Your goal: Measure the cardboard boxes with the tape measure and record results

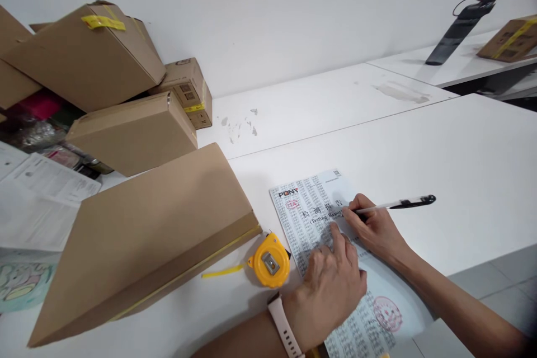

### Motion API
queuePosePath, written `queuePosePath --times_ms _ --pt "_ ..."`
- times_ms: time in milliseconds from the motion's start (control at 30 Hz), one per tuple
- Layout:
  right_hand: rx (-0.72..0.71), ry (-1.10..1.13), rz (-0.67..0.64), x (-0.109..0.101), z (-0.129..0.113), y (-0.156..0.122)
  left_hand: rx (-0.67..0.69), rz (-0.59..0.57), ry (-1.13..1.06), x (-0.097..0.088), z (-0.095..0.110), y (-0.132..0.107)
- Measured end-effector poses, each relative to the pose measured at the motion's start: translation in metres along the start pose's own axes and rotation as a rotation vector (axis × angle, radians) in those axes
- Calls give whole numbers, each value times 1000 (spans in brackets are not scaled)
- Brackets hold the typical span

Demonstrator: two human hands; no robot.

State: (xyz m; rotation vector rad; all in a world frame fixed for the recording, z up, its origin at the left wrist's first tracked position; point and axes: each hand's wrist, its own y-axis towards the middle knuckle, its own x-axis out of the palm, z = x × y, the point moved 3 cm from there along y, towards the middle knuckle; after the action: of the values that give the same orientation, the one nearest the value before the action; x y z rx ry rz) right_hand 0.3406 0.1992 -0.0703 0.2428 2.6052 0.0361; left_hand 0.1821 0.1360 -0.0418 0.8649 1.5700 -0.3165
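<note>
My right hand (377, 230) is closed around a pen (409, 202) with a clear barrel and a black end. The pen slants up to the right, and my fingers hide its tip. Both hands rest on a pale blue printed testing report (302, 201) with red stamps. My left hand (333, 279), a pink-banded watch (283, 321) on its wrist, lies over the middle of the sheet. Its index finger is stretched out and the others are bent; it holds nothing. Just left of the report sits a yellow tape measure (271, 260), a short length of tape sticking out.
Left of the tape measure a flat cardboard box (146, 224) lies on the white table (419, 151). More cardboard boxes (92, 56) are piled behind it, beside printed papers (37, 196). A dark water bottle (455, 31) and a small taped box (512, 39) stand far right.
</note>
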Motion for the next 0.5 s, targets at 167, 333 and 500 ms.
queuePosePath --times_ms 167,333,500 --pt "15 -15 10 -1 1 0 0 -3 2 -1 0 2" --pt "4 -34 13 -1 1 1 -6 -24 -49 2 1 3" --pt "22 -16 2 -1 2 -1 -2 11 -67 2 0 1"
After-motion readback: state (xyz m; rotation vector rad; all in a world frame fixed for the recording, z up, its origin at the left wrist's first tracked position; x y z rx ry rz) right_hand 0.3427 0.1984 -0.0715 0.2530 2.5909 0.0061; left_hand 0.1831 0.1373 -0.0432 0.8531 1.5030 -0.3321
